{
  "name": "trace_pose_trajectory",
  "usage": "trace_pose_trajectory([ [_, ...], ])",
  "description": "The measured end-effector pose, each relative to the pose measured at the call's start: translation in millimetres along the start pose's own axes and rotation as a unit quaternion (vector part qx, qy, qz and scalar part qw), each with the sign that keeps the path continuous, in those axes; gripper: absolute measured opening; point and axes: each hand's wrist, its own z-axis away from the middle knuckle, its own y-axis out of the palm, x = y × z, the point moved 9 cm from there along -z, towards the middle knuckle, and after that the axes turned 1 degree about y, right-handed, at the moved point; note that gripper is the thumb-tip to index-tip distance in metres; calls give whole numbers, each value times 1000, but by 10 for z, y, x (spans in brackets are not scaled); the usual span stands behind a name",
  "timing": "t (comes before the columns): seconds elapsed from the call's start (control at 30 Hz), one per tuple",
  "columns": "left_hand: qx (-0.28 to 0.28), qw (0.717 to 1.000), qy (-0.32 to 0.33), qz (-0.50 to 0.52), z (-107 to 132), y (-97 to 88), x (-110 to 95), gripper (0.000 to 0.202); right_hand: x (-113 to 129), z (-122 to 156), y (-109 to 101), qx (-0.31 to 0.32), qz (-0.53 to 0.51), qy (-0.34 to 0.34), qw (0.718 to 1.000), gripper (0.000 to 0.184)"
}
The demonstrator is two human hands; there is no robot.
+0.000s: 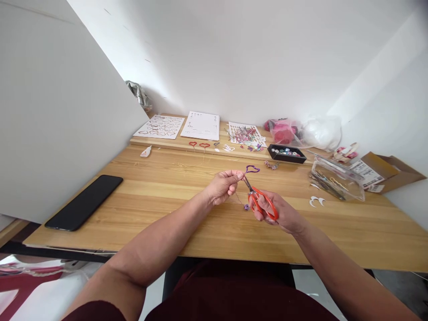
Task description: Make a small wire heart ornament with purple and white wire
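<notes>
While raised over table (pixel 160 183), left hand (pixel 224 187): pinched end of purple loop (pixel 253 171) between fingers.
Right hand (pixel 272 207): grasped orange-handled scissors (pixel 255 192) in fingers, held blades (pixel 248 182) near left fingertips.
Purple loop: stood above table, just beyond blades.

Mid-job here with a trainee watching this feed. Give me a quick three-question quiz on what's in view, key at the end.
1. Short answer: what does the right hand hold?
2. True or false: in the picture, the black slab lies to the right of the bead tray.
3. Fill in the blank: the loop at the fingertips of the left hand is ____ in colour.

Key:
1. Scissors.
2. False; the black slab lies to the left of the bead tray.
3. Purple.
</notes>
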Motion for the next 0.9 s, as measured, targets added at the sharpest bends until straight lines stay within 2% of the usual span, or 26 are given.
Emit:
trace_pose_trajectory([
  [0.43, 17, 1000, -25, 9, 33, 36, 10, 31, -47, 12, 56, 26, -76, 8, 997, 57],
  [0.63, 14, 999, -48, 11, 49, 32, 47, 27, -123, -21, 82, 48, -150, 16, 987, 59],
  [0.9, 20, 999, -34, -16, 52, 43, 52, 31, -100, -58, 54, 20, -164, 4, 986, 56],
])
